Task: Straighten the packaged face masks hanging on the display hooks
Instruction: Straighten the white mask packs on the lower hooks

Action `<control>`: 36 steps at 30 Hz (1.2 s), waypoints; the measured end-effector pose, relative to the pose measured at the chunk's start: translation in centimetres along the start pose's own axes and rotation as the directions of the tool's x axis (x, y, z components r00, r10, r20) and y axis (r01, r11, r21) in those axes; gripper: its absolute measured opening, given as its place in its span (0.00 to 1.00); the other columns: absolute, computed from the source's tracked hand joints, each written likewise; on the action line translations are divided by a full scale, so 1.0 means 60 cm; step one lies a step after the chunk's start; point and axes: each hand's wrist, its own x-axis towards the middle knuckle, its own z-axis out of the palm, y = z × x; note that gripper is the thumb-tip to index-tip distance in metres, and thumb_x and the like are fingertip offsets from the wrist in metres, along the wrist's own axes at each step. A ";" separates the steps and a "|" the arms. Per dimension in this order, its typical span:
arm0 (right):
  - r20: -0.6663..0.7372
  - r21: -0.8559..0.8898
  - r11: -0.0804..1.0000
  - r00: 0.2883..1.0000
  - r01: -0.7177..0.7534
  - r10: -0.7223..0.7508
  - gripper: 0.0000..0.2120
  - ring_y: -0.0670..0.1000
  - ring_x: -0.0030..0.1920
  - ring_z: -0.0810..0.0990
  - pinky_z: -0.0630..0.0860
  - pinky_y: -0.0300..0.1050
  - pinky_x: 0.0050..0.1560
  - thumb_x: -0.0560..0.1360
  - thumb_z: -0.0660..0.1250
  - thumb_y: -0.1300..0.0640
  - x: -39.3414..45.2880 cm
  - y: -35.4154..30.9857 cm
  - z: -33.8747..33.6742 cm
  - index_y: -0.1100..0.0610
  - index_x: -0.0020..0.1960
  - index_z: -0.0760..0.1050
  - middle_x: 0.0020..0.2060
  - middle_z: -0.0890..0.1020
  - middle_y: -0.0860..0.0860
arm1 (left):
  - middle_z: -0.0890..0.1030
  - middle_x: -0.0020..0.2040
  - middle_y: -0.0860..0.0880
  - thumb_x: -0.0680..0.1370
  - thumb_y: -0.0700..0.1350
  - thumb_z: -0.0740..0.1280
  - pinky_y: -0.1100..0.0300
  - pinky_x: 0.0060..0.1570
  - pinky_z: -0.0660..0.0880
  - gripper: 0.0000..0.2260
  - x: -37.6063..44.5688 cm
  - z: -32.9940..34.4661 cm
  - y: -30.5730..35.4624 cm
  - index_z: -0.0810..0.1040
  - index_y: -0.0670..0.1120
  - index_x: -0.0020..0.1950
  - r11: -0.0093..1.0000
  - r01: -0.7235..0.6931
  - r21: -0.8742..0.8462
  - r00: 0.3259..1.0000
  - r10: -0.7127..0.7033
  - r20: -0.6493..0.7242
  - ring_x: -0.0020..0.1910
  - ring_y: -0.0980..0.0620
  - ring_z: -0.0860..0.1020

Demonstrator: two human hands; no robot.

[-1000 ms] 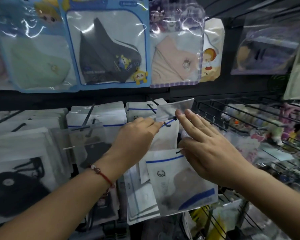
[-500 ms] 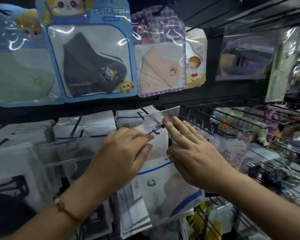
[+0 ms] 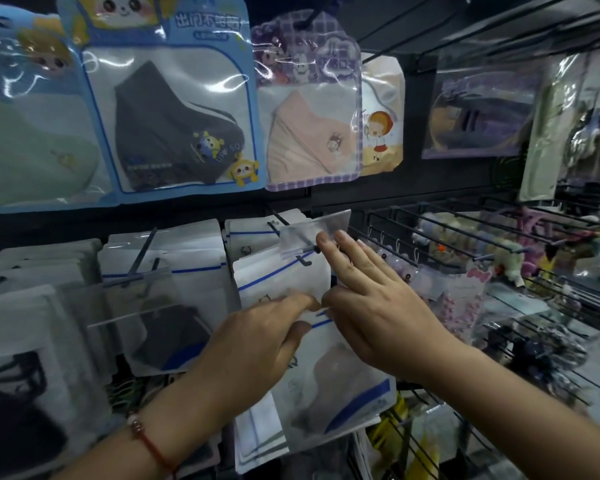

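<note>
Left hand pinching mask packet, right hand flat

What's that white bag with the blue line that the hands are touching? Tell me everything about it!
The mask pouch is a flat, glossy plastic packet, white on top with a thin blue line, clear lower down, with a blue band near the bottom corner. Something pale and dark shows dimly inside. It hangs tilted, in front of other white packs. The left hand pinches its top edge; the right hand lies across its top.
</note>
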 end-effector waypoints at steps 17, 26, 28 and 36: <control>-0.028 -0.046 0.997 0.998 0.057 -0.058 0.21 0.52 0.78 0.54 0.52 0.53 0.77 0.80 0.59 0.50 0.004 0.026 -0.026 0.54 0.72 0.71 0.78 0.58 0.52 | 0.79 0.52 0.56 0.81 0.38 0.66 0.60 0.47 0.76 0.19 0.010 -0.023 -0.021 0.75 0.51 0.71 0.995 -0.009 -0.104 0.992 -0.004 -0.129 0.48 0.58 0.78; -0.058 -0.025 0.999 0.997 0.044 -0.045 0.22 0.54 0.79 0.52 0.50 0.52 0.78 0.79 0.62 0.51 0.003 0.018 -0.010 0.55 0.72 0.71 0.78 0.58 0.54 | 0.77 0.49 0.54 0.81 0.36 0.64 0.52 0.42 0.77 0.22 0.047 -0.018 -0.036 0.74 0.53 0.72 0.998 0.014 0.064 0.994 -0.007 -0.109 0.44 0.53 0.76; -0.063 -0.015 0.999 0.997 0.041 -0.042 0.23 0.54 0.79 0.52 0.52 0.53 0.77 0.78 0.63 0.52 0.002 0.016 -0.007 0.55 0.72 0.71 0.78 0.57 0.55 | 0.77 0.49 0.53 0.81 0.37 0.65 0.52 0.41 0.77 0.22 0.049 -0.014 -0.034 0.73 0.54 0.73 0.995 0.016 0.097 0.994 -0.006 -0.105 0.44 0.53 0.76; -0.062 0.019 1.000 0.998 -0.001 0.002 0.21 0.54 0.79 0.49 0.49 0.51 0.78 0.79 0.59 0.50 -0.002 0.005 0.001 0.54 0.71 0.72 0.79 0.55 0.54 | 0.74 0.43 0.53 0.73 0.33 0.71 0.60 0.38 0.68 0.26 0.058 -0.002 -0.033 0.76 0.48 0.70 0.914 0.055 0.402 0.992 -0.006 -0.122 0.41 0.52 0.73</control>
